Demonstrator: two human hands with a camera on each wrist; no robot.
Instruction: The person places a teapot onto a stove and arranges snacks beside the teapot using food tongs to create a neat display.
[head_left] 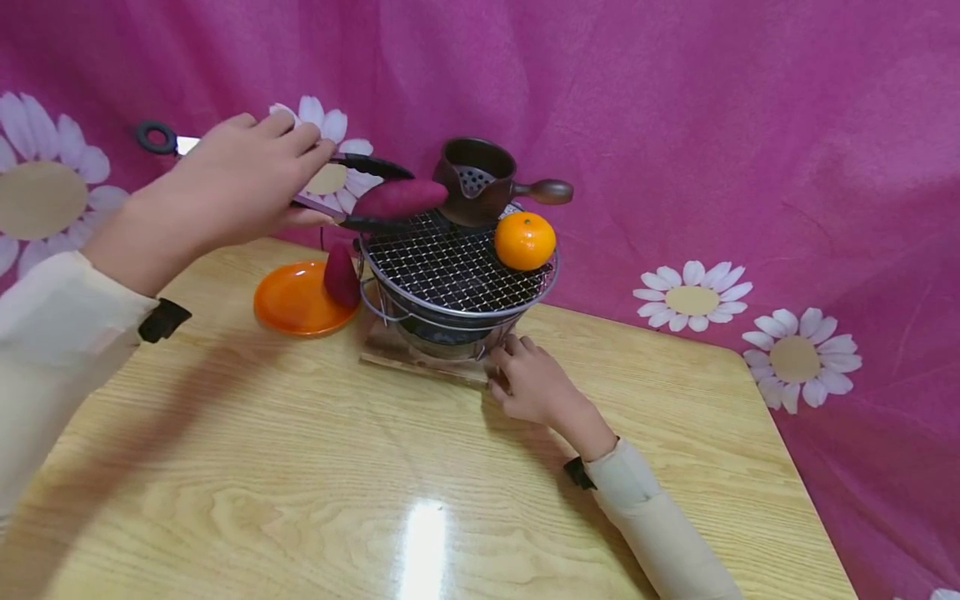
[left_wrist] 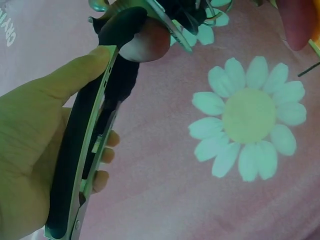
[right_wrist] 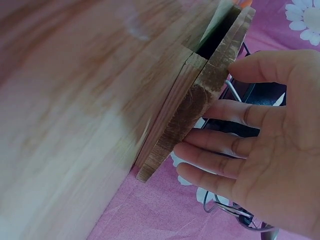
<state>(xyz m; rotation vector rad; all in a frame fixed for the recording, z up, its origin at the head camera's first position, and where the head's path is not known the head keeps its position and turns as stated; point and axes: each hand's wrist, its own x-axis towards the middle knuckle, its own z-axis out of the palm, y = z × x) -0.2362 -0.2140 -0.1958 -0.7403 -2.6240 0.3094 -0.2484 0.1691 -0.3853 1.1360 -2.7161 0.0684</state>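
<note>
In the head view my left hand [head_left: 251, 175] grips a pair of tongs [head_left: 375, 165] with black tips. Between those tips a purple sweet potato [head_left: 405, 198] is held above the left back of the round wire grill [head_left: 450, 275]. The left wrist view shows my thumb along one arm of the tongs [left_wrist: 75, 150] and fingertips past the other. My right hand [head_left: 532, 379] is at the grill's lower right. Its relaxed fingers [right_wrist: 215, 160] are against the wooden board [right_wrist: 200, 95] under the grill. A mandarin [head_left: 525, 242] sits on the mesh's right side.
A brown side-handled pot [head_left: 480, 200] with a strainer spout stands at the grill's back. Left of the grill, another sweet potato [head_left: 342, 279] rests at an orange plate [head_left: 292, 304]. A pink flowered cloth [head_left: 637, 125] hangs behind the wooden table [head_left: 300, 467].
</note>
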